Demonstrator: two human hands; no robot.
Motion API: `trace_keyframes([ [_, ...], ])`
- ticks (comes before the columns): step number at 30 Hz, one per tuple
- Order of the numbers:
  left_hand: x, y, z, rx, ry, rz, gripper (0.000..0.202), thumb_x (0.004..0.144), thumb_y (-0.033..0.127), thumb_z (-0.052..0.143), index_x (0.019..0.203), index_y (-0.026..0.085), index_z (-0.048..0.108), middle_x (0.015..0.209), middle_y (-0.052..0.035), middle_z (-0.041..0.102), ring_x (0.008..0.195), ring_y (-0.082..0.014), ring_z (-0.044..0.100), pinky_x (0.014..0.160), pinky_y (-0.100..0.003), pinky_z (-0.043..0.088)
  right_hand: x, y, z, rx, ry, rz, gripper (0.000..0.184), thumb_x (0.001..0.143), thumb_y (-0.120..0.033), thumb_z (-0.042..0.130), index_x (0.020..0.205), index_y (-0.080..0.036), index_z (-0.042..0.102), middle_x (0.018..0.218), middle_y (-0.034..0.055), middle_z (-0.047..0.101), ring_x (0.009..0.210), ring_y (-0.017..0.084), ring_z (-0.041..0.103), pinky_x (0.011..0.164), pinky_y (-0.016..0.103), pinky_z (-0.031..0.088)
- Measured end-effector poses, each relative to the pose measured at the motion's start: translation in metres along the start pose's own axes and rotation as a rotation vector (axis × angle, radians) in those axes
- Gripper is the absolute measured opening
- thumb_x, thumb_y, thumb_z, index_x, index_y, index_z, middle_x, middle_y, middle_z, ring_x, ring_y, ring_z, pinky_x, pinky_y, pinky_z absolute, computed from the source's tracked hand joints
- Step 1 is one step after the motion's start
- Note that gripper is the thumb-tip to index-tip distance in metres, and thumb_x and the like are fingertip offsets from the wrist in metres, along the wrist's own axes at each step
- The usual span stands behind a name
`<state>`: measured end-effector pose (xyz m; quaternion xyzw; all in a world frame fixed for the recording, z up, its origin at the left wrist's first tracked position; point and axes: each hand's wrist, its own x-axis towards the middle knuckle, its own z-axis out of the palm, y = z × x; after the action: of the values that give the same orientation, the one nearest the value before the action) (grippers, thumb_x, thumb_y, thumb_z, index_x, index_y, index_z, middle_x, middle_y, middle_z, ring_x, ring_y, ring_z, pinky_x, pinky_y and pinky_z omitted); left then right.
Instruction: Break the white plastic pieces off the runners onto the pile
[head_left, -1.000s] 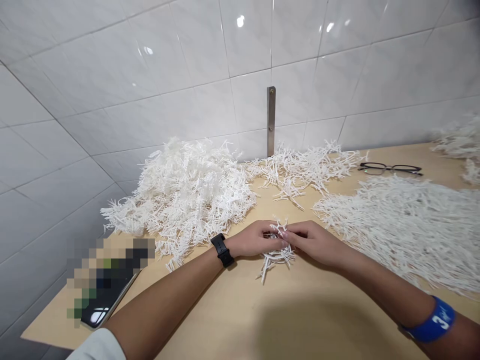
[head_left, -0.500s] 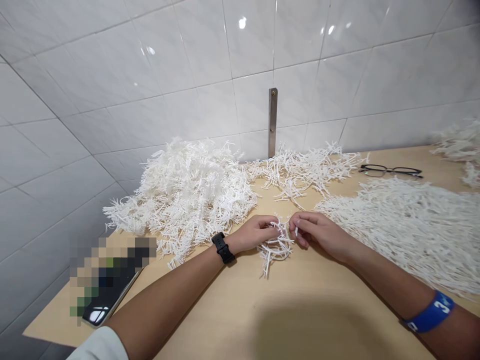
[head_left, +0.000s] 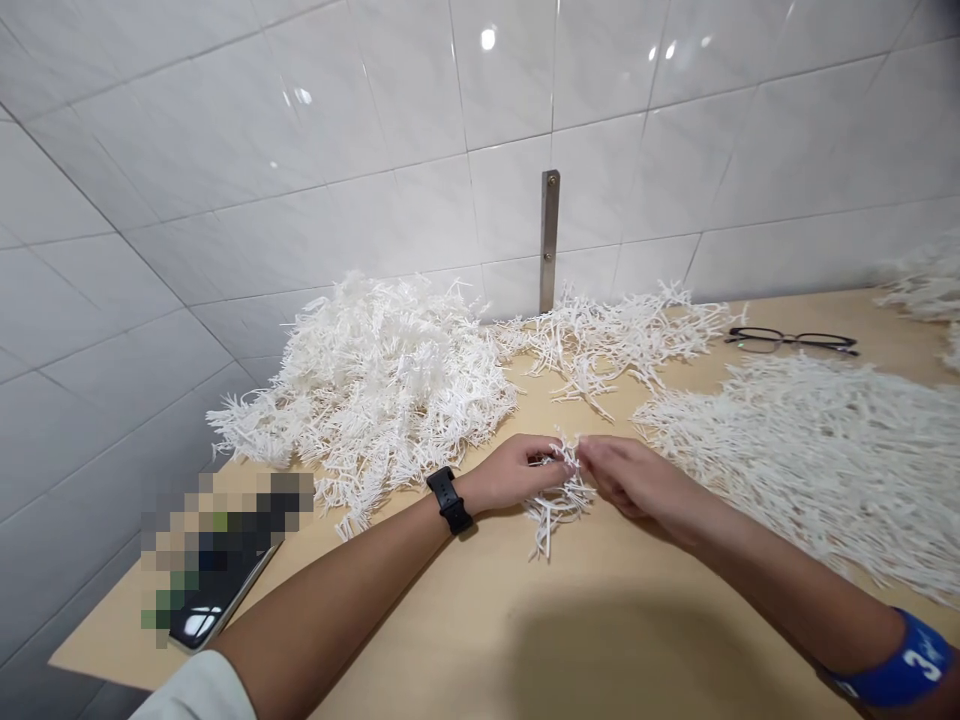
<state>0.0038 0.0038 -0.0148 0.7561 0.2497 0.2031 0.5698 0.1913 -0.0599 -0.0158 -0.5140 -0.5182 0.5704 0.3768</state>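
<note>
The left hand (head_left: 514, 473), a black wristwatch (head_left: 448, 500) at its wrist, angles rightward, fingers curled and pinching a small tuft of white plastic strands (head_left: 559, 505) above the pale wooden tabletop (head_left: 465, 590). The right hand (head_left: 634, 482), angled inward, has its fingertips at the tuft; whether it grips is unclear.

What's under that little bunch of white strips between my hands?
The light wooden tabletop shows around the bunch of white strips; directly beneath its densest part, the surface is hidden.
</note>
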Motion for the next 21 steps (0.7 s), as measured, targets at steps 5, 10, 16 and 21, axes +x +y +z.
trace_keyframes([
  [5,0.0,-0.002,-0.003,0.048,-0.076,0.02,0.049,0.082,0.061,0.061,0.081,0.012,0.06,0.077,-0.0017,0.055,0.074,-0.013,0.048,0.07,-0.025,0.039,-0.004,0.0,0.005,-0.459,-0.001,-0.176,0.046,0.087,-0.058,0.055,0.064,-0.019,0.048,0.062,-0.0031,0.039,0.061,0.012,0.035,0.054,0.026,0.024],
  [10,0.0,-0.001,-0.008,0.07,-0.151,0.038,0.048,0.084,0.06,0.06,0.084,0.013,0.061,0.076,-0.0007,0.054,0.072,-0.0119,0.047,0.068,-0.023,0.039,-0.001,0.002,-0.001,-0.351,-0.132,-0.181,0.05,0.087,-0.06,0.055,0.061,-0.019,0.041,0.06,-0.005,0.029,0.058,0.011,0.027,0.054,0.027,0.021],
  [16,-0.001,0.001,-0.011,0.012,-0.211,0.038,0.049,0.083,0.062,0.061,0.085,0.013,0.063,0.079,-0.0029,0.056,0.075,-0.0139,0.05,0.072,-0.025,0.04,0.003,0.006,-0.006,-0.082,-0.277,-0.119,0.051,0.086,-0.064,0.058,0.064,-0.019,0.046,0.052,-0.0087,0.028,0.048,0.007,0.021,0.048,0.026,0.014],
  [21,-0.002,-0.001,-0.011,-0.074,-0.197,0.012,0.047,0.082,0.058,0.065,0.084,0.012,0.065,0.077,-0.0029,0.058,0.072,-0.013,0.05,0.07,-0.025,0.041,0.004,0.006,-0.006,0.11,-0.325,-0.049,0.052,0.08,-0.064,0.065,0.063,-0.02,0.046,0.049,-0.0109,0.027,0.044,0.005,0.016,0.046,0.025,0.012],
])
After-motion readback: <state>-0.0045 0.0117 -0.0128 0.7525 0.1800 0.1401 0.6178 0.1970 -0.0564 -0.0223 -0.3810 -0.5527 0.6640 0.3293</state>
